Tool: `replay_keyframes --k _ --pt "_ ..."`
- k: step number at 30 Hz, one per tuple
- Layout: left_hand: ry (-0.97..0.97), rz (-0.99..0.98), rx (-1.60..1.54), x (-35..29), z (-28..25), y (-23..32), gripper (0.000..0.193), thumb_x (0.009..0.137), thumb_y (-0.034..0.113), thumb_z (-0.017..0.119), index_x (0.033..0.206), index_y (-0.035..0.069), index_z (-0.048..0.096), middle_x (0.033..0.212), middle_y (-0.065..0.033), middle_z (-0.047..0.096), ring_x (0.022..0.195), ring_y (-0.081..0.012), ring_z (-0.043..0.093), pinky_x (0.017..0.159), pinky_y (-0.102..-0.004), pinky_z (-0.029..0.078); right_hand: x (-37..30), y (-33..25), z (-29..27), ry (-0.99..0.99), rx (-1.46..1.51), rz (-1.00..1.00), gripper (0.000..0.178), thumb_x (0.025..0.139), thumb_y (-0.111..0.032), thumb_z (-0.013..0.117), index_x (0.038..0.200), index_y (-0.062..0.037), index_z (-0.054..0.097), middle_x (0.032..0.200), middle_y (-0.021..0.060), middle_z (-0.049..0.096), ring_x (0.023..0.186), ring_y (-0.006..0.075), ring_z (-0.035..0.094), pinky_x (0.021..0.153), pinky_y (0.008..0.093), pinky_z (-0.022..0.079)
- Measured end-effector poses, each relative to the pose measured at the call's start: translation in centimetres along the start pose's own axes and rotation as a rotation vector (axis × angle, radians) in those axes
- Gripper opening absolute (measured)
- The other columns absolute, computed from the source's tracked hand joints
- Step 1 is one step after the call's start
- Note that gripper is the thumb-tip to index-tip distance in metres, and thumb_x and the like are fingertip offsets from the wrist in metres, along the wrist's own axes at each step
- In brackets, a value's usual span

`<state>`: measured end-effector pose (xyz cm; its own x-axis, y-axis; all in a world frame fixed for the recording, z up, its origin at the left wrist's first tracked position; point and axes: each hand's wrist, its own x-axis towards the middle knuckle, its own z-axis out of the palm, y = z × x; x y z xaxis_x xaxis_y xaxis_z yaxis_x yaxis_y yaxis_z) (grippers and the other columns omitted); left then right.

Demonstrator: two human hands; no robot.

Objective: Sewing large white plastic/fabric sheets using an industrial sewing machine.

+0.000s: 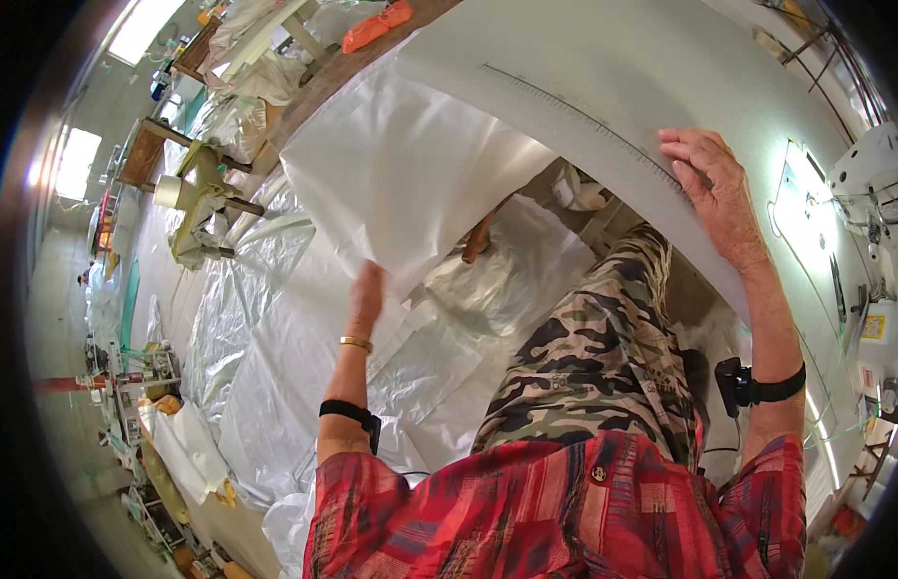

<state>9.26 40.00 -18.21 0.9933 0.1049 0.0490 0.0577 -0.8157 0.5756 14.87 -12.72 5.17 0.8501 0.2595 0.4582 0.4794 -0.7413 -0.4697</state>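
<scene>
A broad white sheet (pixel 381 164) hangs in soft folds off the left end of the pale worktable (pixel 584 58). At the sheet's lower edge is my left hand (pixel 368 294), blurred by motion. Its fingers are smeared, so whether they grip the sheet cannot be told. My right hand (pixel 709 188) is over the front edge of the table, fingers stretched out and slightly bent, with nothing visible in them. Beside those fingertips ends a dark ruler scale (pixel 574 111) that runs along the table top near its edge.
A white sewing machine (pixel 878 179) stands on the table at the right. Translucent plastic sheeting (pixel 497 270) and more white material (pixel 275 405) spread below and left of me. A wooden stool (pixel 203 183) draped with cloth stands farther left. An orange bundle (pixel 376 26) lies at the far edge.
</scene>
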Motion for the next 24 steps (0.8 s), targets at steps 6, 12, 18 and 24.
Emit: replay_keyframes --k 6,12,18,24 --pt "0.488 0.008 -0.604 -0.9 -9.4 7.0 0.017 0.099 0.009 0.047 0.082 0.007 0.049 0.076 0.0019 0.042 0.068 -0.0108 0.039 0.063 -0.0248 0.037 -0.2 -0.4 -0.2 0.078 -0.109 -0.093 0.017 0.087 -0.008 0.062 0.103 -0.0043 0.065 0.113 0.0063 0.065 0.103 0.0255 0.06 0.091 0.0364 0.048" --pt "0.198 0.303 -0.584 -9.3 -7.9 21.5 0.005 0.092 -0.004 0.05 0.091 0.001 0.05 0.081 -0.0115 0.053 0.072 -0.0198 0.05 0.063 -0.0299 0.042 -4.2 -6.5 2.5 -0.288 0.29 -0.333 0.028 0.084 -0.012 0.064 0.111 -0.0086 0.062 0.118 0.0109 0.063 0.103 0.0288 0.06 0.089 0.04 0.048" --pt "-0.022 0.641 -0.538 -12.3 -12.1 28.8 0.009 0.086 -0.003 0.056 0.088 0.004 0.051 0.079 -0.0114 0.055 0.073 -0.0294 0.055 0.072 -0.0376 0.044 -10.5 -11.5 11.1 -0.952 1.248 0.181 0.061 0.088 -0.033 0.063 0.138 -0.005 0.039 0.134 0.0115 0.052 0.12 0.029 0.052 0.103 0.0425 0.04" --pt "-0.385 0.357 -0.943 -16.2 -15.7 28.3 0.009 0.086 0.004 0.06 0.08 0.003 0.054 0.076 -0.0072 0.056 0.075 -0.0239 0.053 0.076 -0.0415 0.044 -11.2 -7.5 10.3 0.087 1.991 0.819 0.074 0.094 -0.065 0.034 0.14 -0.0065 0.042 0.133 0.0092 0.053 0.123 0.0252 0.049 0.106 0.0421 0.038"
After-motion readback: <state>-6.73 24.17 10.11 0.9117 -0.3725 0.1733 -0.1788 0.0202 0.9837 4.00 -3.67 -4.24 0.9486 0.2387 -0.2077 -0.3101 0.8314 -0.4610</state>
